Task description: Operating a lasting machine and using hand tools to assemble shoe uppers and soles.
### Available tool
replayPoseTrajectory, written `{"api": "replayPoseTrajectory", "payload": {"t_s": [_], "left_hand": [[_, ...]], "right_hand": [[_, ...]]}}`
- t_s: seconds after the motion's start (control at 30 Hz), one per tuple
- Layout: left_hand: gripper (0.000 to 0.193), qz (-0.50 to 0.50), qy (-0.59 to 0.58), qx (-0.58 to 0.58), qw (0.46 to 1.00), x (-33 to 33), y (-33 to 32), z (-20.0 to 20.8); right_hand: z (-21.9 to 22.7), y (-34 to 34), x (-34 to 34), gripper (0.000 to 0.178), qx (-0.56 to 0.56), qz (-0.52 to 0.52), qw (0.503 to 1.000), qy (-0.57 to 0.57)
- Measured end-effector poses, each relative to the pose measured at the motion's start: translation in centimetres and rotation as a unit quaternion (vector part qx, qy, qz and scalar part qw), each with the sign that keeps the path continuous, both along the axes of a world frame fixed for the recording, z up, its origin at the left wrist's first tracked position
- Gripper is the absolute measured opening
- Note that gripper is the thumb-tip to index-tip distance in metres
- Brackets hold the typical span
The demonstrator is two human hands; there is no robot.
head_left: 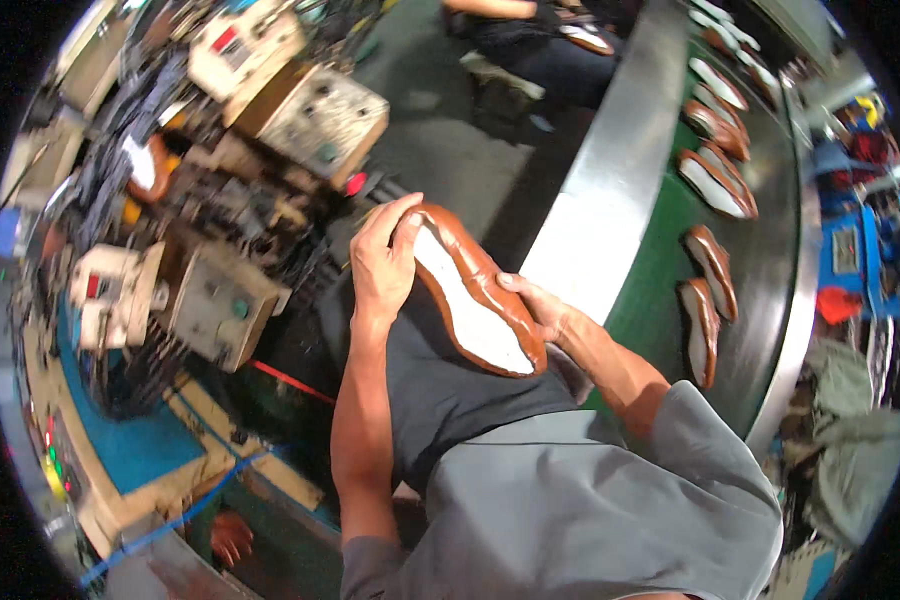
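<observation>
A brown leather shoe upper (pixel 475 290) with a white underside is held in front of my lap, its white bottom turned up toward me. My left hand (pixel 382 262) wraps round its far left end, fingers over the tip and thumb on the edge of the white bottom. At the nearer end, my right hand (pixel 542 308) grips the right side, with the thumb lying on the brown leather and the other fingers mostly hidden underneath.
To the right runs a green conveyor belt (pixel 635 255) with a metal rim, carrying several brown shoe uppers (pixel 712 185). Machines with control boxes (pixel 315 125) stand left, near another shoe upper (pixel 148 168). Beyond, a seated person (pixel 530 45) holds a shoe (pixel 586 38).
</observation>
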State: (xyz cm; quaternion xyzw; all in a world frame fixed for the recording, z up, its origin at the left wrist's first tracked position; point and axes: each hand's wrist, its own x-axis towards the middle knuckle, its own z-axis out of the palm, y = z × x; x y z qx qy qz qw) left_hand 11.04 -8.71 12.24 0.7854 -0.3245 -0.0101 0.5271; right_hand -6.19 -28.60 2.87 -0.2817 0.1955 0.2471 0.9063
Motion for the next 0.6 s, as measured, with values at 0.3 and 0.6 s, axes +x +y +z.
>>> {"api": "replayPoseTrajectory", "payload": {"t_s": [0.3,0.6], "left_hand": [[0.037,0.101,-0.092,0.095,0.986,-4.7,13.6,2.3],[0.124,0.079,0.128,-0.1,0.984,-11.9,12.4,5.7]], "right_hand": [[6.5,7.0,2.4,0.121,-0.488,0.243,0.802,-0.246],[0.3,10.2,6.1,0.124,-0.547,0.04,0.677,-0.491]]}}
